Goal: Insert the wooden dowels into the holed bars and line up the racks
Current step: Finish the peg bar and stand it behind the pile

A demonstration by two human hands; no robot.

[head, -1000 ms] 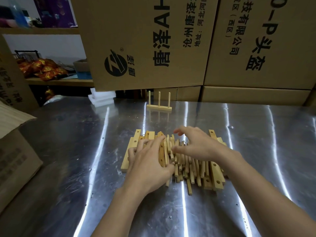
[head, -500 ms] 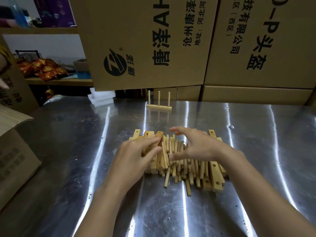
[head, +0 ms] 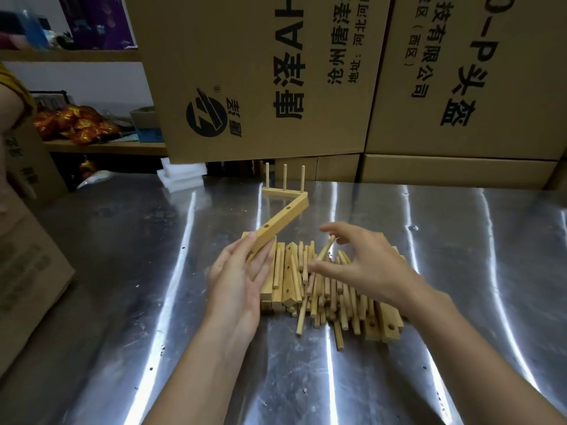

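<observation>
A: Left hand [head: 242, 271], fingers clamped on holed bar's [head: 280, 223] near end, holes facing up. Why?
B: Likely presenting holes. Right hand [head: 365, 265] fingers pinch one dowel [head: 325, 250] above the pile [head: 331, 296], mid-counter [head: 122, 271]. Finished rack [head: 284, 191] stands far.

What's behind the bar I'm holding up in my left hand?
The finished rack with three upright dowels stands behind the bar, at its far end. Its near end covers a corner of the pile.

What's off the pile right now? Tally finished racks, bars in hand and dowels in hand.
Finished rack: 1
Bar in left hand: 1
Dowel in right hand: 1
Total: 3
The pile is too tangled to count.
</observation>
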